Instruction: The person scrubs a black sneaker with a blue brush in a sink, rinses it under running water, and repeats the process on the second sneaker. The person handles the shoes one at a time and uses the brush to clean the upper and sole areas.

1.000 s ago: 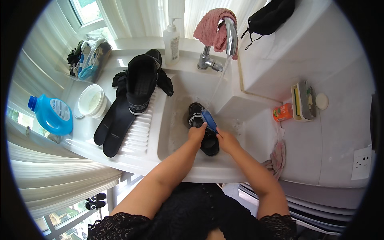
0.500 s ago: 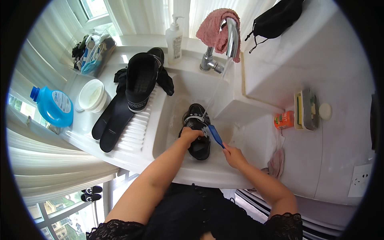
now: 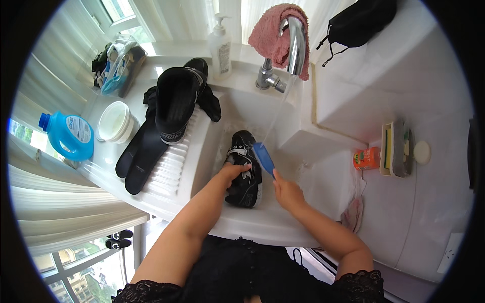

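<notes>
A black shoe (image 3: pixel 244 189) with white markings lies in the white sink (image 3: pixel 323 177), its toe pointing away from me. My left hand (image 3: pixel 234 171) is closed on the shoe's near left side, with the thumb over its upper. My right hand (image 3: pixel 289 193) grips the handle of a blue scrub brush (image 3: pixel 264 157). The brush head is against or just beside the shoe's right side; its bristles are hidden. Water (image 3: pixel 279 111) runs from the chrome faucet (image 3: pixel 296 48) in a thin stream, down close to the brush.
On the ribbed washboard (image 3: pixel 174 171) at left rest another black shoe (image 3: pixel 177 103) and black insoles (image 3: pixel 139 169). Beyond stand a white tub (image 3: pixel 115 121), a blue detergent jug (image 3: pixel 70 136) and a pump bottle (image 3: pixel 220 50). A pink cloth (image 3: pixel 268 38) drapes the faucet; an orange container (image 3: pixel 366 158) sits right.
The shoe has tilted, showing more of its right side. The brush has shifted a little left and away from me, its blue back now turned up. My right hand moved with it.
</notes>
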A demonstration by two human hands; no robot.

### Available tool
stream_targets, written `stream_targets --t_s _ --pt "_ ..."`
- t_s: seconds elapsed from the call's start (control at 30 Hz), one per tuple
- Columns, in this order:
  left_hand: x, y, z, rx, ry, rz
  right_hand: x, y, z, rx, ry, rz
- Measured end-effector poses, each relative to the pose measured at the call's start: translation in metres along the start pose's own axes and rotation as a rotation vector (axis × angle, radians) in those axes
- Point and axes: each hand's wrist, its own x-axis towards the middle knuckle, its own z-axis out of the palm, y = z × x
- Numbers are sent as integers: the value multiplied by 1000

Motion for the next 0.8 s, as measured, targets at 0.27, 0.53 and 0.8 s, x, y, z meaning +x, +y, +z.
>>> stream_targets --t_s 0.27,0.53,0.8 --pt "-25 18 10 93 45 34 129 -22 -12 -122 33 -179" --pt "-4 1 23 277 276 120 41 -13 -9 -273 -13 -155" --pt "-17 12 16 261 129 114 64 -55 6 -322 -62 -189"
